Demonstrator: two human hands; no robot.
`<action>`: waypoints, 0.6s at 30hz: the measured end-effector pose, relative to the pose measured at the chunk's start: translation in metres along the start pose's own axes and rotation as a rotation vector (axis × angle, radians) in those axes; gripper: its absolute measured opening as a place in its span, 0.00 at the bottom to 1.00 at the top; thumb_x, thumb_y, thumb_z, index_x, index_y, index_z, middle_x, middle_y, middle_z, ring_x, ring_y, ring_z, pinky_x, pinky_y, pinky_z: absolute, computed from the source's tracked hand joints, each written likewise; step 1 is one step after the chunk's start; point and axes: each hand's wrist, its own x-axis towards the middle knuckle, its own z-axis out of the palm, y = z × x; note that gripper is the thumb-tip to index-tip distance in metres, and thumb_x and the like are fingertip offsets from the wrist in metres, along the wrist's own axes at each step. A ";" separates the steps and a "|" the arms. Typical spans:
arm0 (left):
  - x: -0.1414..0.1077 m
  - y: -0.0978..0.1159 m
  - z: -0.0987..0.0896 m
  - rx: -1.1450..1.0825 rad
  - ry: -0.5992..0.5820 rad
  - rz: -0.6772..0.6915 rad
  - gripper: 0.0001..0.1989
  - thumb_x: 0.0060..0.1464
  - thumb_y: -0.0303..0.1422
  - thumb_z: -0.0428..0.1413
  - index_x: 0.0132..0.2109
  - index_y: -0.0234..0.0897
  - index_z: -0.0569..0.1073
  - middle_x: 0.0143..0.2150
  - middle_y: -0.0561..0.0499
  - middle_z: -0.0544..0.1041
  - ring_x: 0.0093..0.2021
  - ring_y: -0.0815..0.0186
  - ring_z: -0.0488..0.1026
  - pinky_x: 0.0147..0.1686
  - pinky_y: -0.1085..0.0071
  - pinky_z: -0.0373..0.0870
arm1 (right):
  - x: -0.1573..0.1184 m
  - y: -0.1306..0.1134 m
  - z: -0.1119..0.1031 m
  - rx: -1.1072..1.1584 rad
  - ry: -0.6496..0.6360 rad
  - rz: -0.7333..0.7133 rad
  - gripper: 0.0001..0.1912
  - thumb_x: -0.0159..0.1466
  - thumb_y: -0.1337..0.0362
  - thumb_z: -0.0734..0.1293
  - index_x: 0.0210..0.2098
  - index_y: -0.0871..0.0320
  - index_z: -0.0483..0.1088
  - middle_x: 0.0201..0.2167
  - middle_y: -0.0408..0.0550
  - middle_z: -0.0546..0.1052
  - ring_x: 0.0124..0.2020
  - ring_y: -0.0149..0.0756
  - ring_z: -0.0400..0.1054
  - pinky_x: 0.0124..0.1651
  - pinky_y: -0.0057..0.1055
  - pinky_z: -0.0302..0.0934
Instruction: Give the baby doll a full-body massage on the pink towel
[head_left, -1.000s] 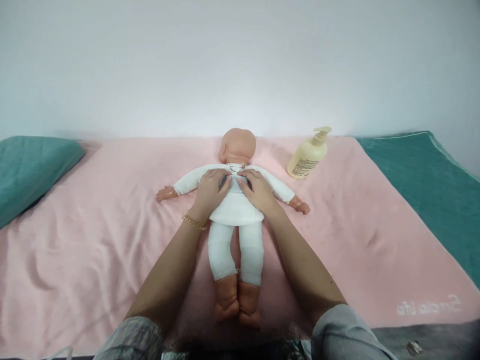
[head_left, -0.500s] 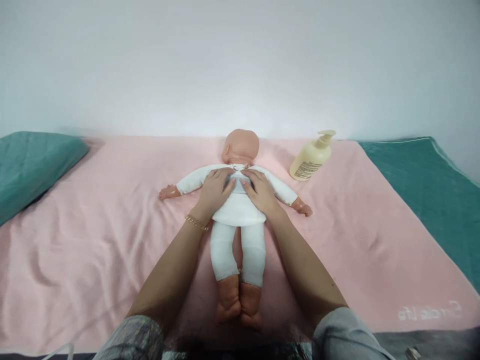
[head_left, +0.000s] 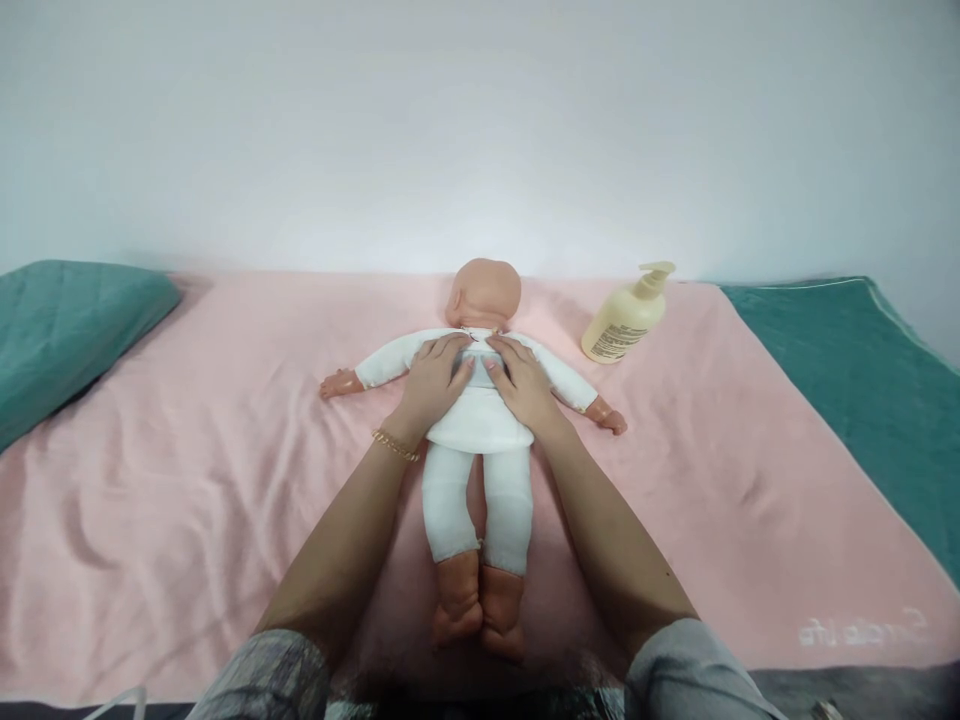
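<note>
A baby doll (head_left: 480,420) in white clothing lies face down, its head toward the wall and its arms spread to both sides. My left hand (head_left: 437,378) rests flat on the left of its upper back, thumb pointing inward. On the right of the upper back lies my right hand (head_left: 523,378), also flat with the thumb apart from the fingers. A narrow strip of the doll's back shows between the two thumbs. Neither hand is closed around anything. A gold bracelet (head_left: 395,444) circles my left wrist.
A pale yellow pump bottle (head_left: 624,322) stands right of the doll's head. Pink cloth (head_left: 247,450) lies beneath everything. Green padded fabric shows at left (head_left: 75,335) and right (head_left: 847,370). A white wall (head_left: 480,130) rises behind.
</note>
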 end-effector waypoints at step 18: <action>-0.006 0.014 -0.025 -0.341 0.194 -0.133 0.13 0.65 0.37 0.48 0.50 0.37 0.73 0.52 0.45 0.77 0.55 0.61 0.72 0.58 0.61 0.66 | -0.008 -0.003 -0.022 0.187 0.227 0.043 0.21 0.71 0.51 0.57 0.57 0.55 0.67 0.54 0.56 0.71 0.54 0.44 0.67 0.57 0.43 0.64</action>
